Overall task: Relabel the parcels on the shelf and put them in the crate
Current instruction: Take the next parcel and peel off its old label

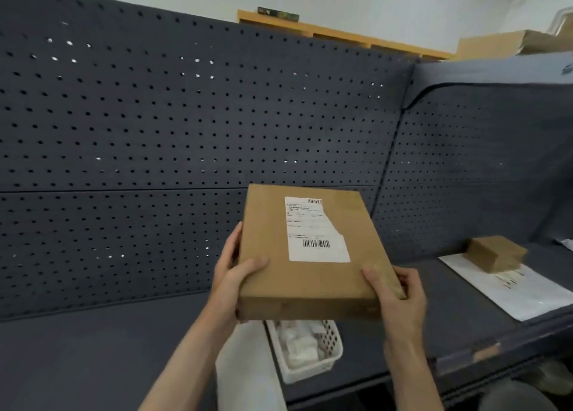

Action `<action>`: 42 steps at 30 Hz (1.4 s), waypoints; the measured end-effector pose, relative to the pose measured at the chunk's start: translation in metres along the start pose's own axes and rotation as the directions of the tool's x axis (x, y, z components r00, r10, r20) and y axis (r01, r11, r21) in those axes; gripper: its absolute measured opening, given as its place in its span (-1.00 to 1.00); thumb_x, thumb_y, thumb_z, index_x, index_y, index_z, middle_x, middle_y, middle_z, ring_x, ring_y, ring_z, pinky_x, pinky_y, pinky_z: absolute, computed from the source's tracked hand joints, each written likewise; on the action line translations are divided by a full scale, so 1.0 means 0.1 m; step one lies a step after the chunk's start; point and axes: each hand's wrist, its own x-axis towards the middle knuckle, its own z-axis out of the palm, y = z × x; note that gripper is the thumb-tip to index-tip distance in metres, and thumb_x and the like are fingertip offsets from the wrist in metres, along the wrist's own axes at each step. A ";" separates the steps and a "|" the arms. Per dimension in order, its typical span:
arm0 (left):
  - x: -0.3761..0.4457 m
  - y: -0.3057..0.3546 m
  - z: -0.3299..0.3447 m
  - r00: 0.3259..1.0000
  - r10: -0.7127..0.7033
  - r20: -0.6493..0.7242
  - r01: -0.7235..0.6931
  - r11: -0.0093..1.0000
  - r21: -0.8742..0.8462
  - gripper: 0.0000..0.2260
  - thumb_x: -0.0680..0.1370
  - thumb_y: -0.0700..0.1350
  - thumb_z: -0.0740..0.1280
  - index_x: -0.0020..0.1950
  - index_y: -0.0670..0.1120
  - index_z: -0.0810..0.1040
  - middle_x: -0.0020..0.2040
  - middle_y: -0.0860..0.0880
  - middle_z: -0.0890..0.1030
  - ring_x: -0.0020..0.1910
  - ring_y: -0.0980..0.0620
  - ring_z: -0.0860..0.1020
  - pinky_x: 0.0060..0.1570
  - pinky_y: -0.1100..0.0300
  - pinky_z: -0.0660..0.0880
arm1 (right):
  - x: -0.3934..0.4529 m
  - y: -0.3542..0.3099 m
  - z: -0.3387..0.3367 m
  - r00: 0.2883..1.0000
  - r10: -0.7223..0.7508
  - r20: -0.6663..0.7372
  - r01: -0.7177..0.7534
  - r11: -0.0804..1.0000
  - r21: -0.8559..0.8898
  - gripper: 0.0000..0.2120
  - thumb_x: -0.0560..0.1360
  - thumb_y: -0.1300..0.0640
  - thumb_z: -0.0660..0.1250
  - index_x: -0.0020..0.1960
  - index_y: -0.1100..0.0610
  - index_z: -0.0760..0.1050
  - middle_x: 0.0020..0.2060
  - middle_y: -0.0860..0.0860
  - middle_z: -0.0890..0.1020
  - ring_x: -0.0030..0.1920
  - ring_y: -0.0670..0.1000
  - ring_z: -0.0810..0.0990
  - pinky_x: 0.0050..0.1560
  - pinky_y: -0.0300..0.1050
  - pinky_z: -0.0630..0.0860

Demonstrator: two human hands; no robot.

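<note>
I hold a flat brown cardboard parcel (pixel 307 274) above the dark shelf (pixel 93 342), tilted up toward me. My left hand (pixel 231 274) grips its left edge, thumb on top. My right hand (pixel 397 299) grips its near right corner. A white shipping label (pixel 313 233) with barcodes is stuck on the top face; its upper right part is torn away. On the shelf to the right lie a small brown box (pixel 496 252) and a white flat mailer (pixel 508 289) under it.
A white perforated basket (pixel 313 367) with white wrapped items stands on the shelf below the parcel, beside a white sheet (pixel 245 367). A dark pegboard wall (pixel 186 125) backs the shelf. The shelf's front edge (pixel 483 354) runs at lower right.
</note>
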 end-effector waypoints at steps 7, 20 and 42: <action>-0.58 0.46 -1.61 0.984 -0.040 -0.174 0.030 0.998 -0.062 -0.30 0.28 -0.10 0.54 0.38 0.30 0.48 0.27 0.15 0.63 0.17 -0.07 0.65 0.04 -0.05 0.56 | -1.00 0.15 1.16 0.953 0.087 0.290 -0.125 0.985 0.116 -0.58 0.38 0.07 0.59 0.12 0.12 0.48 0.11 0.09 0.62 0.04 0.07 0.63 -0.16 -0.09 0.56; -1.17 0.30 -3.24 0.926 -0.148 -0.348 0.154 0.988 -0.010 -0.41 0.29 -0.02 0.52 0.33 0.08 0.55 0.19 -0.10 0.68 0.12 -0.19 0.62 0.04 -0.06 0.53 | -2.10 0.90 2.17 0.841 0.293 0.454 -0.345 0.938 0.036 -0.45 0.44 0.04 0.56 0.38 0.08 0.49 0.18 0.00 0.67 0.17 -0.01 0.64 0.24 -0.04 0.56; -1.08 -0.17 -3.52 0.930 -0.198 -0.310 0.219 0.975 0.034 -0.28 0.20 0.03 0.55 0.37 0.02 0.53 0.21 -0.12 0.67 0.15 -0.21 0.63 0.04 -0.04 0.54 | -2.13 1.38 2.29 0.823 0.352 0.447 -0.360 0.930 -0.069 -0.55 0.51 0.04 0.50 0.32 0.00 0.41 0.18 -0.06 0.59 0.12 -0.20 0.53 -0.05 -0.34 0.41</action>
